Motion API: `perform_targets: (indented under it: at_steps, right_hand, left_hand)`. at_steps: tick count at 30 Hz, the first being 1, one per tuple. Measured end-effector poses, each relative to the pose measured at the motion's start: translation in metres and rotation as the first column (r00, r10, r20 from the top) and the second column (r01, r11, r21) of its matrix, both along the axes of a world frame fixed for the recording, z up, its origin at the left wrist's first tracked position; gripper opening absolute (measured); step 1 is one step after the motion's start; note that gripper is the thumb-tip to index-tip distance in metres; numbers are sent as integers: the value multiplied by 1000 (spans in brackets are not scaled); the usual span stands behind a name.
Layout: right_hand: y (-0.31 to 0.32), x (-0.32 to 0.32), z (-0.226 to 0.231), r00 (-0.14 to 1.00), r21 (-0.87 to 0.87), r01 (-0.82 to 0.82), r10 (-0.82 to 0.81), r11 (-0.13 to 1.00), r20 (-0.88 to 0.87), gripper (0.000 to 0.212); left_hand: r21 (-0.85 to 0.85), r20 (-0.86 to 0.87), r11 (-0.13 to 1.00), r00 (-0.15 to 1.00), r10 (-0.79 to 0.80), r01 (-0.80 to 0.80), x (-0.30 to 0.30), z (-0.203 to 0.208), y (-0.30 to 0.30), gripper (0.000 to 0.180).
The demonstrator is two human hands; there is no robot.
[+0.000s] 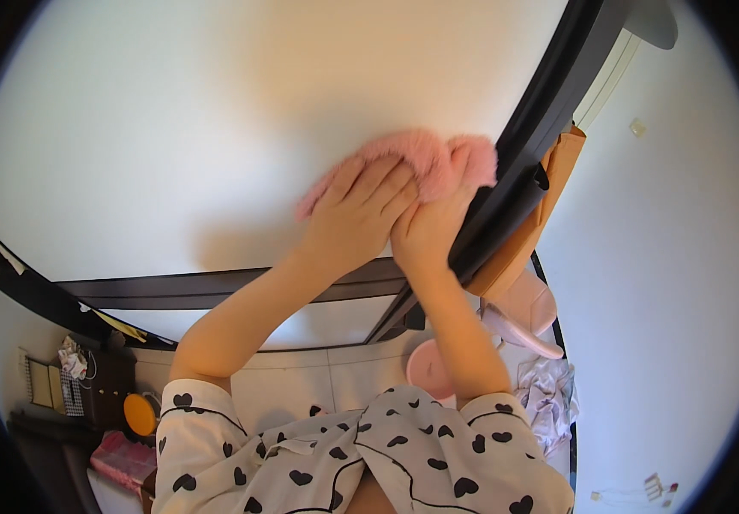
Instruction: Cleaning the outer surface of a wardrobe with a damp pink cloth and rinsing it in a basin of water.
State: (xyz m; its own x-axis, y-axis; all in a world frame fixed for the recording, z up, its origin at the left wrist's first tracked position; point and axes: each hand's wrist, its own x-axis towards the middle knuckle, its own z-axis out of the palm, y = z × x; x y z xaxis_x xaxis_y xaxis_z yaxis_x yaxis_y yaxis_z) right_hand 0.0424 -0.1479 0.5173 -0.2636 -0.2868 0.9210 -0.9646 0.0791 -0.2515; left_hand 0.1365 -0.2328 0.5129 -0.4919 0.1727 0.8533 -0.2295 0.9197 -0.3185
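A fluffy pink cloth (425,154) is bunched against a large white panel (172,128) with a dark frame. My left hand (359,210) presses on the cloth, its fingers bent over the pile and the palm near the panel. Close beside it, my right hand (433,227) grips the right part of the cloth next to the dark upright frame (519,128). The cloth hides most of the right hand's fingertips. Both hands nearly touch at the thumbs.
A brown cardboard piece (530,227) leans behind the frame on the right, by a white wall (652,300). Below are a pink basin (429,370) and crumpled shiny fabric (547,398). Dark furniture with an orange round object (140,415) stands at lower left.
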Motion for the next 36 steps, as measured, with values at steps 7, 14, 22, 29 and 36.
perform_targets:
  at_steps: [7,14,22,29,36]
  right_hand:
    - [23,10,-144,988,12,61,-62,998,143,56]
    - [-2,80,-84,937,188,-336,347,923,-31,55]
    - [-86,106,77,822,121,-339,357,933,-443,50]
    - [-62,55,153,869,-206,-90,-24,974,-494,58]
    - [-21,6,128,965,-227,45,-101,973,-243,60]
  left_hand:
    - [46,294,991,947,-131,123,11,-118,-7,34]
    - [420,-63,908,998,29,0,80,-140,-19,41]
    - [461,-338,888,923,183,-7,108,13,-70,39]
    - [108,-462,990,877,135,-95,49,118,-46,26]
    - [-149,-397,988,914,-83,25,6,137,-15,27]
